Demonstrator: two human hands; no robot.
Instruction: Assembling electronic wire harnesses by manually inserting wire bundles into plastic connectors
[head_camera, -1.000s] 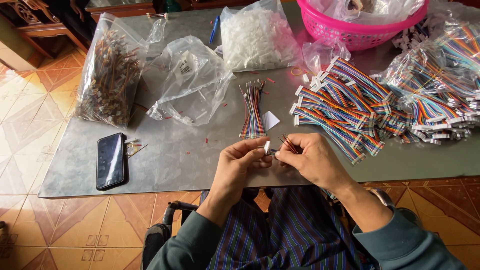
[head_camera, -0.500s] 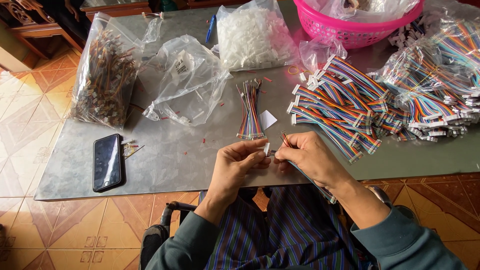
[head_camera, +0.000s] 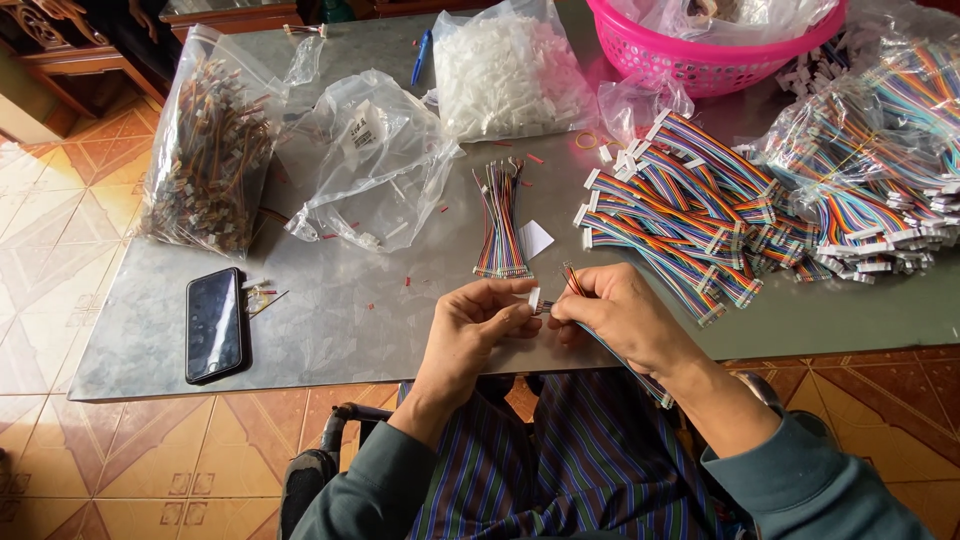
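My left hand (head_camera: 478, 325) pinches a small white plastic connector (head_camera: 535, 298) at the table's near edge. My right hand (head_camera: 612, 315) holds a thin rainbow ribbon cable (head_camera: 571, 279), its end meeting the connector; the cable trails down under my wrist toward my lap. Both hands touch over the grey metal table (head_camera: 350, 320). Just beyond them lies a loose bundle of coloured wires (head_camera: 500, 220) beside a small white paper scrap (head_camera: 537, 238).
Finished rainbow cables with white plugs (head_camera: 690, 210) are piled at right, more in clear bags (head_camera: 880, 150). A pink basket (head_camera: 700, 50) stands at the back. Bags of white connectors (head_camera: 505, 75), wires (head_camera: 205, 150) and a crumpled bag (head_camera: 375, 160) lie left; a black phone (head_camera: 213, 323) lies near the front.
The hands have stayed together at the table edge, with only small finger shifts around the connector and cable. The view has shifted slightly.
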